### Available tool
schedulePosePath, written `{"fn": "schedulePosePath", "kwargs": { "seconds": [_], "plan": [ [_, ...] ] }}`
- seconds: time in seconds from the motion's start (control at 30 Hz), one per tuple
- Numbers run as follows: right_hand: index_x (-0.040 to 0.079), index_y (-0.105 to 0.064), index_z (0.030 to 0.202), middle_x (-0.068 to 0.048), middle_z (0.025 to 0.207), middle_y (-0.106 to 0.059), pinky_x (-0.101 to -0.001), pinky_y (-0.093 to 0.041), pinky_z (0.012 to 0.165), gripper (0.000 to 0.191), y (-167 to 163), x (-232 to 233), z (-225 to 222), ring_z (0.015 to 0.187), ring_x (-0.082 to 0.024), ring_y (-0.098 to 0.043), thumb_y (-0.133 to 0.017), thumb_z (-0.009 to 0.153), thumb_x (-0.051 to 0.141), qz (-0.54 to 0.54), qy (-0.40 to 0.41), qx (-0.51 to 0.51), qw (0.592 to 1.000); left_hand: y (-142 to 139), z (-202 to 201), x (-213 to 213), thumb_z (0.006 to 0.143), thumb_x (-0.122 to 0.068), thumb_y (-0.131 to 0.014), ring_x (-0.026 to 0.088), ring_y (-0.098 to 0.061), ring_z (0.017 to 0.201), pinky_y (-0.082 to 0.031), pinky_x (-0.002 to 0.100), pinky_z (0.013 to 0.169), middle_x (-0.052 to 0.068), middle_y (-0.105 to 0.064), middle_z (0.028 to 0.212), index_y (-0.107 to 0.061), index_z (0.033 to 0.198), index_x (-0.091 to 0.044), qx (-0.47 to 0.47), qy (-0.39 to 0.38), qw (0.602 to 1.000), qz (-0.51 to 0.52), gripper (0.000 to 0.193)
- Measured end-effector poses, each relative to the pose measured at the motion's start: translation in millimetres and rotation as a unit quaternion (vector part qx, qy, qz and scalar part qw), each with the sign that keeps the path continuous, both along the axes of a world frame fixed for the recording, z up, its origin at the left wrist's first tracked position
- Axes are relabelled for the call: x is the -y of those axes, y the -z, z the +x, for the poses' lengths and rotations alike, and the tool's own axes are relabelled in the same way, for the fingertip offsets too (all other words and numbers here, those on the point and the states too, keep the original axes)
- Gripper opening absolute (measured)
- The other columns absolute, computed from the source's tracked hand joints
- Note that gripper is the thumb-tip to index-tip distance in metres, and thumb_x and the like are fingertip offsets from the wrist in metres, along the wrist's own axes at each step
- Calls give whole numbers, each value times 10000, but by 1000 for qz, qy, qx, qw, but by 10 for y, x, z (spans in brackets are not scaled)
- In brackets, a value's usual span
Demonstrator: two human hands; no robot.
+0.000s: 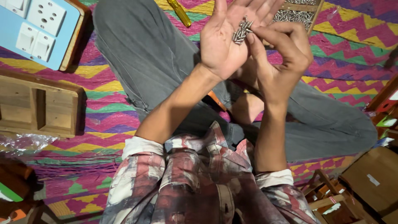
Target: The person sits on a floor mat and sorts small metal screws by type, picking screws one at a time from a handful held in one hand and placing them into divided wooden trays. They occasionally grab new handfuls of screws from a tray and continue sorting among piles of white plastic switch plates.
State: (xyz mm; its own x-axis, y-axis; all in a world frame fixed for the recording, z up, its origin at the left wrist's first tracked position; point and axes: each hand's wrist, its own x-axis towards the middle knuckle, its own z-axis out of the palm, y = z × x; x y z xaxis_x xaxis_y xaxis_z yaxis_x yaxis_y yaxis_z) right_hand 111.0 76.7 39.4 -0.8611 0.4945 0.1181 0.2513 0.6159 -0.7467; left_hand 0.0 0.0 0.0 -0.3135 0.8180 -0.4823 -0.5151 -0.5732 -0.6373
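My left hand (224, 39) is held palm up above my crossed legs, with a small heap of silver screws (241, 31) resting in the palm. My right hand (282, 54) is beside it, thumb and fingers pinching at the screws in the left palm. Behind the hands a wooden tray with many more screws (296, 14) lies on the mat. A yellow-handled screwdriver (179, 12) lies on the mat past my left knee.
A light blue switch board with white switches and a socket (37, 29) in a wooden frame lies at top left. An empty wooden box frame (37, 108) sits below it. Wooden pieces and cardboard boxes (369, 178) crowd the lower right. A zigzag-patterned mat (348, 37) covers the floor.
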Motion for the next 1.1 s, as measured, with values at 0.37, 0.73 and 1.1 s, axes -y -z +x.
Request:
{"fn": "schedulePosePath", "kwargs": {
  "seconds": [0.37,0.73,1.1],
  "plan": [
    [18,-613,1139,-106,1096,-648,-257,-516,857,218,73,-219,2,1028,-192,-622,-613,935,97,-662,162,-206,702,-190,-137,1,1133,-517,-229,429,-155,1575,-112,482,1325,320,-223,1670,-274,1552,130,30,14,997,-63,772],
    [-11,-735,1238,21,938,-510,-199,-368,704,200,20,-80,-48,787,-40,-450,-822,1059,-20,-190,14,9,982,15,-8,37,1127,-529,-219,447,-145,1573,-114,514,1307,321,-183,1662,-187,1621,84,-26,-3,1000,-4,788],
    [-7,-771,1170,43,880,-485,-197,-287,611,151,126,-75,-19,682,-24,-393,-850,1041,-7,-137,22,7,990,-52,-63,1,1116,-552,-194,430,-149,1581,-104,497,1327,307,-190,1662,-209,1601,61,-39,19,999,-26,783]
  ]
}}
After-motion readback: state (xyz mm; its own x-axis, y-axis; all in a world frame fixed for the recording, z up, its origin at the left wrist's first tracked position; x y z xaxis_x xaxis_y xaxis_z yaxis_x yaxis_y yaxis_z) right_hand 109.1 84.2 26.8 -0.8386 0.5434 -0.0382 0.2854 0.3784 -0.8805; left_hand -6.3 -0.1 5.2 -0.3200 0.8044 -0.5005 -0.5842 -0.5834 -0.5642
